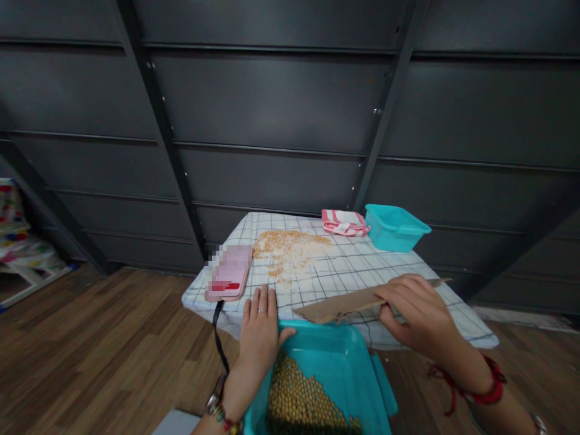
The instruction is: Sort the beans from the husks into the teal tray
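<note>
My left hand (261, 329) lies flat at the near edge of the cloth-covered table, fingers stretched out and thumb by the rim of a turquoise plastic bin (330, 341). Round yellowish beans (301, 399) fill the left and near part of this bin, just below the table edge. In my right hand (417, 308) is a long strip of brown cardboard (339, 305), pinched near its right end. The strip is tilted over the table's front, above the bin's far rim. Farther back on the cloth spread yellow grains (283, 241) mixed with fine white grains (312, 251).
A pink phone (233, 272) with a black strap lies at the table's left. At the back right are a folded red-and-white cloth (344, 222) and a smaller turquoise bin (394, 229). Dark metal panels (272, 103) rise behind the checked tablecloth (362, 260).
</note>
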A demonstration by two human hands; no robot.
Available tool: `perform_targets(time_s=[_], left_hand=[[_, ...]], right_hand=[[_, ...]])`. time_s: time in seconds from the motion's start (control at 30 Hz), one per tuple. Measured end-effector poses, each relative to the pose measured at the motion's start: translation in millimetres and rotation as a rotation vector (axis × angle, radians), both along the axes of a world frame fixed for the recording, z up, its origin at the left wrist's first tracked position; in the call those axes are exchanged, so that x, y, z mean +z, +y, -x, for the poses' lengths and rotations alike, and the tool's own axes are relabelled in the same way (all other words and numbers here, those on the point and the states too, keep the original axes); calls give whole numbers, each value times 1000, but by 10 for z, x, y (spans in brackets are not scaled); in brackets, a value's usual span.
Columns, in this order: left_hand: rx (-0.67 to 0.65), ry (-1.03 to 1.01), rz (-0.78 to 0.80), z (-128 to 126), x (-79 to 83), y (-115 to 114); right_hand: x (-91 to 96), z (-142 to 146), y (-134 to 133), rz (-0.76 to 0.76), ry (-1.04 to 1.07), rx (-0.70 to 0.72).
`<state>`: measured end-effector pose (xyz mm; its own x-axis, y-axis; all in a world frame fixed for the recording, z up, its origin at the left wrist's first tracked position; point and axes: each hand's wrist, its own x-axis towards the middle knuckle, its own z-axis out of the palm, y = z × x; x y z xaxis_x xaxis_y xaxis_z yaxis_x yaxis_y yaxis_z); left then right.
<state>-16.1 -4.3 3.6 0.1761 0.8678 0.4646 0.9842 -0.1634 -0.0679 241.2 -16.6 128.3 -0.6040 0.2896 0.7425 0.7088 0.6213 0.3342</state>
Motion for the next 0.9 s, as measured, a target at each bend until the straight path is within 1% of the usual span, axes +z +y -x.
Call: perform_targets(time_s=[0.23,0.4,0.57,0.77,0.9], left_hand=[[-7,-7,2,12,-7,15],[-17,6,-3,15,-27,17],[-18,22,1,16,-14,7],[-17,20,10,38,21,-5],[-11,8,3,40,27,-2]], right_hand=[[40,-15,-57,-40,-22,-40],[23,-10,-39,-38,-43,-43],[49,-10,-10,-64,-57,-44],[76,2,-59,-30,-84,-4],[90,-47,-138,29,-83,43]])
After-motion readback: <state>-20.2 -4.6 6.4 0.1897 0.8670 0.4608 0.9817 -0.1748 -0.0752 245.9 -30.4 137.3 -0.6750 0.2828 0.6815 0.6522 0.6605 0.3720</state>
